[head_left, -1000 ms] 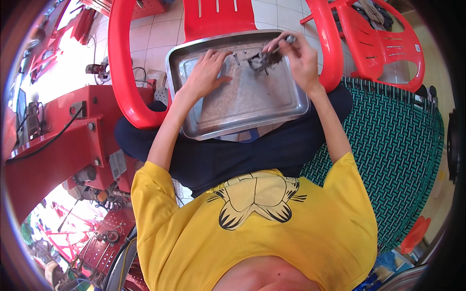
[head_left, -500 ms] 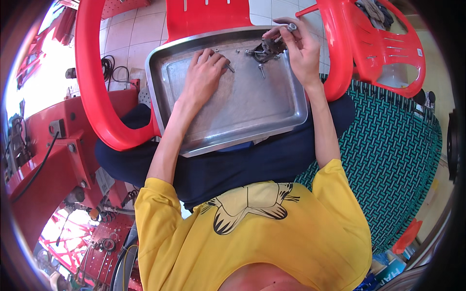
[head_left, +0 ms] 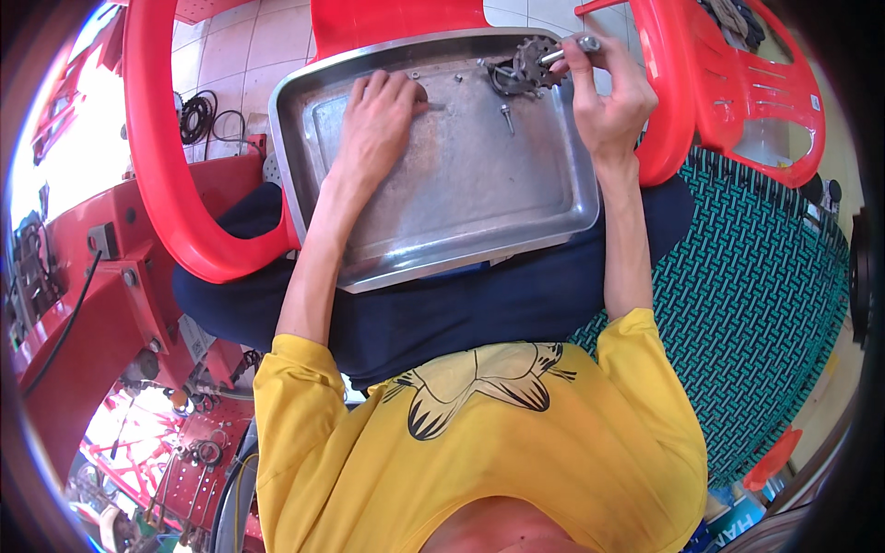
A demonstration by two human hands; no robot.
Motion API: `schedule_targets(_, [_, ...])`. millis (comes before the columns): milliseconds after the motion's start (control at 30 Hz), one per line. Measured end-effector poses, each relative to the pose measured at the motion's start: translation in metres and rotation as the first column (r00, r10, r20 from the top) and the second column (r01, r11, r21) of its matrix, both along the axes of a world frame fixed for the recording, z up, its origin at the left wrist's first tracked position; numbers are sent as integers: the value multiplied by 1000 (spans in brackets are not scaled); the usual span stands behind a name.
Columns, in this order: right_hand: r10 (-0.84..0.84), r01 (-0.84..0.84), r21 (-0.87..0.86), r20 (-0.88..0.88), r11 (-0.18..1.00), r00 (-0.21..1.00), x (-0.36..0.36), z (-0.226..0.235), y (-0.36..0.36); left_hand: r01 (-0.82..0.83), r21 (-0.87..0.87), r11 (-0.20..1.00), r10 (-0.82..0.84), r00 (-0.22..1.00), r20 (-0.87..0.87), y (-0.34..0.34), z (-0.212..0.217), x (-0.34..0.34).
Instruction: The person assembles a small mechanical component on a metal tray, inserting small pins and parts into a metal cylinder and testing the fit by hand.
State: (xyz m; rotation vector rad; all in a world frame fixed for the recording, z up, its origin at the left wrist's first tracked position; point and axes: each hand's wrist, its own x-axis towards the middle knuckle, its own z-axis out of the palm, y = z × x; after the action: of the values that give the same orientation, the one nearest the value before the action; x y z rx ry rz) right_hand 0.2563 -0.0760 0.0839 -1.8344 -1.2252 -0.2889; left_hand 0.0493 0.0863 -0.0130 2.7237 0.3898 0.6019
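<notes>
A shallow metal tray point(head_left: 461, 203) rests across my lap. My left hand point(head_left: 373, 124) lies palm down over its far left part, fingers curled on a small bolt point(head_left: 437, 107) whose end sticks out beside them. My right hand point(head_left: 613, 97), above the tray's far right corner, pinches a thick silver bolt point(head_left: 557, 57) between thumb and fingers. Its shank points left at a dark toothed metal part point(head_left: 533, 66); whether they touch I cannot tell. A screw point(head_left: 507, 118) lies below that part. Small nuts point(head_left: 458, 78) sit near the far rim.
A red plastic chair point(head_left: 396, 14) stands beyond the tray, and another red chair point(head_left: 765, 92) is at the far right. A green-black woven seat point(head_left: 747, 304) lies to my right. Red metal machinery point(head_left: 83, 240) and a black cable coil point(head_left: 196, 117) are on the left.
My right hand has moved right with the silver bolt, drawing it away from the toothed part, which shows more plainly. My left hand has shifted slightly farther away and left.
</notes>
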Motion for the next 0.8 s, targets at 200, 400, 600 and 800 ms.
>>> schedule_targets(200, [188,-104,256,-328,961,926,-7,-3,-1,-187,-654,733,348,929,124,14,17,-2])
schedule_targets(400, [434,-264,352,-606,898,667,-41,-18,-5,-92,-792,604,484,831,273,25,10,-2])
schedule_targets(600, [418,-260,343,-843,902,338,-74,-41,-1,28,-959,283,417,896,149,19,1,-6])
schedule_targets(800, [232,-192,200,-960,961,159,-75,-74,-4,90,-977,196,290,946,145,12,3,-2])
